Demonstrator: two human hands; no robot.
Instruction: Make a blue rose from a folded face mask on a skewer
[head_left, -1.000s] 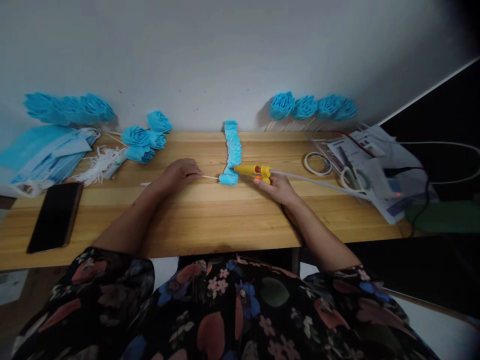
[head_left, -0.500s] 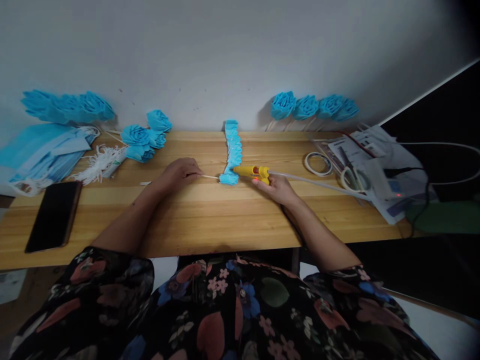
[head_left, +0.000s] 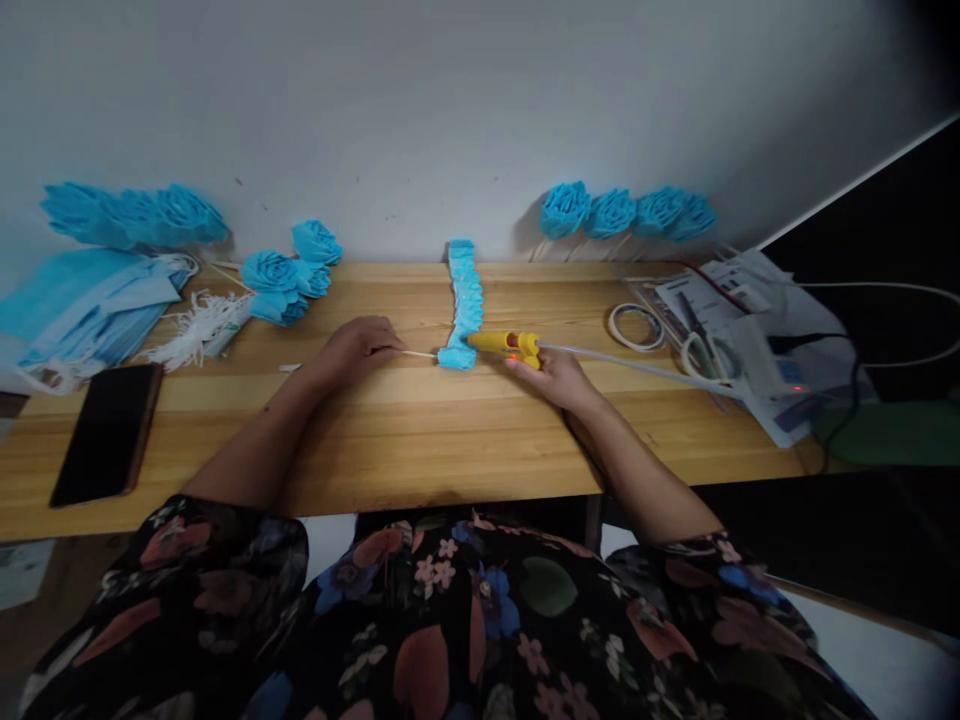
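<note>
In the head view, the left hand (head_left: 367,345) pinches a thin stick (head_left: 420,354), and the right hand (head_left: 553,376) is wrapped around a yellow glue gun (head_left: 499,342). Between the two hands, a frilly blue strip (head_left: 466,292) lies in the middle of the wooden surface (head_left: 435,440).

A few things could go wrong. The gun's tip is right by the strip, and its little red light is on, so it may be hot. If the right hand slips, glue could land in the wrong spot or burn a finger. If the left hand twists or tugs the stick, the bunched near end could come loose or roll crooked. The long clear rod (head_left: 622,362) sticks out behind the gun, so a big swing might bump the scissors (head_left: 705,355).

The strip's long way runs from the person toward the wall (head_left: 420,120), with a small bend. Its wavy edge faces right. The stick lies sideways, its tip pointing right, into the bunched end.
</note>
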